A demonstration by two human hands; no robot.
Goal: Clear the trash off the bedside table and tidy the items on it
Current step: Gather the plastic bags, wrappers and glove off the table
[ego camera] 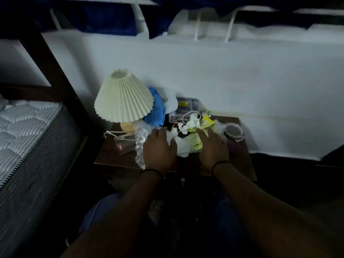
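A dark wooden bedside table [240,161] is heaped with litter. My left hand [159,148] lies flat, fingers apart, on a white paper and clear plastic wrap [139,146]. My right hand [212,146] rests spread beside a yellow-green wrapper [195,143]. Between and beyond my fingers lie crumpled white tissues [191,123] and a second yellow wrapper [206,121]. Neither hand grips anything. A small clear bag [123,144] sits at the left.
A pleated cream lamp [123,96] stands at the table's back left, with blue cloth [157,108] and a clear plastic box [184,108] behind the litter. A round lid [232,130] lies at the right. A mattress [24,127] is on the left, a white wall behind.
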